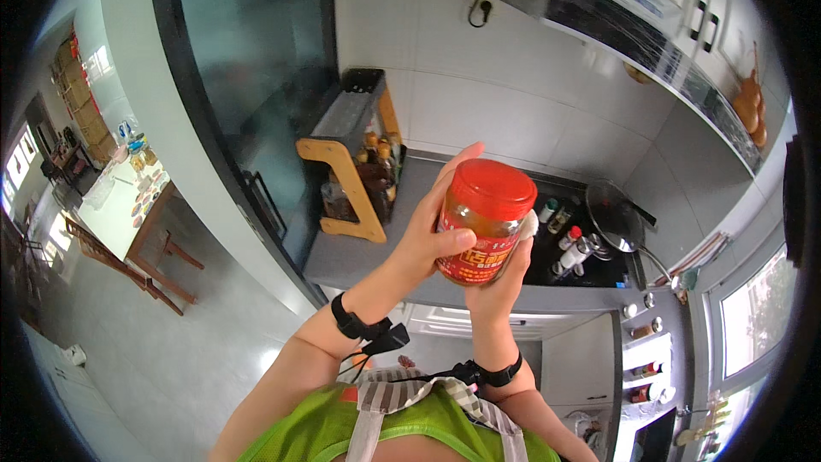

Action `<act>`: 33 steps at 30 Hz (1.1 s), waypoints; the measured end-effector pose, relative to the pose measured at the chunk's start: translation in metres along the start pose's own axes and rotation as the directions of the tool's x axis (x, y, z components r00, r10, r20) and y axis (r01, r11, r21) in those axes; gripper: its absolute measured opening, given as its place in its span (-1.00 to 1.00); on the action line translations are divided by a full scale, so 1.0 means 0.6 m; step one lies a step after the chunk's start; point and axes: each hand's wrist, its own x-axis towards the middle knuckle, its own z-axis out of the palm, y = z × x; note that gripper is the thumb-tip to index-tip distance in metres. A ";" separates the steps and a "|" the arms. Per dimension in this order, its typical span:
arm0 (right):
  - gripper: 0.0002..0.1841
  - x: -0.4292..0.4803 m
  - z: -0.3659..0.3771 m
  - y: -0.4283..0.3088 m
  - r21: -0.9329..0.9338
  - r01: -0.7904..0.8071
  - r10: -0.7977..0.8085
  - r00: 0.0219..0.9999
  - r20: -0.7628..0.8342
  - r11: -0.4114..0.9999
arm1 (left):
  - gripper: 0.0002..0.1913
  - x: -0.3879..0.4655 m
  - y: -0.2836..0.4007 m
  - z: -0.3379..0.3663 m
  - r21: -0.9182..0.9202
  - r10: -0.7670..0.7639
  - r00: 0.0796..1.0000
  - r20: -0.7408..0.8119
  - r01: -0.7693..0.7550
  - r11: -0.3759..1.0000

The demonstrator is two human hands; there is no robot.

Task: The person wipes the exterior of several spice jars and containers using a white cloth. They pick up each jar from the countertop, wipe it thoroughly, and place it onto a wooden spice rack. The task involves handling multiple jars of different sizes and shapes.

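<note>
A glass jar [478,250] with a red screw lid [495,189] and a red printed label is held up in front of me, slightly tilted. My left hand [436,231] grips its left side, thumb across the label and fingers behind. My right hand [500,289] holds the jar low on the right, its fingers mostly hidden behind the glass. Part of a white cloth [531,223] shows between that hand and the jar, just under the lid. The lid sits on the jar.
Beyond my hands, a grey countertop [410,205] carries a wooden-sided rack [346,161] with bottles. Several seasoning bottles [571,250] and a lidded pan [614,215] stand on the black hob at right. More jars [644,391] line the right counter. A glass door [256,77] is at left.
</note>
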 end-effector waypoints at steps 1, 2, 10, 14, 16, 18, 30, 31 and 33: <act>-0.40 0.009 0.019 0.028 -0.021 0.041 -0.042 0.999 -0.033 0.999 | -0.10 0.013 0.021 -0.028 0.081 0.036 0.999 0.022 -0.038 0.996; -0.38 0.021 0.037 0.053 -0.006 0.076 -0.077 0.994 -0.073 0.997 | -0.09 0.025 0.038 -0.049 0.141 0.075 0.997 0.034 -0.079 0.987; -0.41 0.102 0.103 0.136 0.011 0.324 -0.302 0.893 -0.335 0.946 | -0.25 0.112 0.145 -0.131 0.820 0.145 0.969 0.202 -0.248 0.516; -0.38 0.121 0.109 0.181 -0.120 0.337 -0.356 0.848 -0.393 0.934 | -0.55 0.099 0.149 -0.128 0.903 0.271 0.934 0.233 -0.311 0.296; -0.38 0.128 0.111 0.202 -0.189 0.386 -0.427 0.851 -0.304 0.903 | -0.66 0.087 0.142 -0.131 0.930 0.371 0.897 0.242 -0.324 0.176; -0.40 0.133 0.117 0.216 -0.280 0.402 -0.470 0.848 -0.247 0.872 | -0.64 0.080 0.133 -0.139 0.923 0.420 0.891 0.174 -0.296 0.244; -0.44 0.215 0.135 0.154 -0.054 -0.095 0.100 0.991 0.089 0.994 | 0.06 0.081 0.095 -0.217 0.596 0.316 0.946 -0.074 -0.212 0.775; -0.44 0.222 0.131 0.153 -0.078 -0.127 0.138 0.977 0.161 0.989 | 0.04 0.081 0.091 -0.216 0.520 0.272 0.950 -0.156 -0.155 0.840; -0.45 0.231 0.124 0.159 -0.068 -0.211 0.220 0.956 0.195 0.975 | -0.10 0.087 0.085 -0.211 0.390 0.306 0.934 -0.187 -0.215 0.896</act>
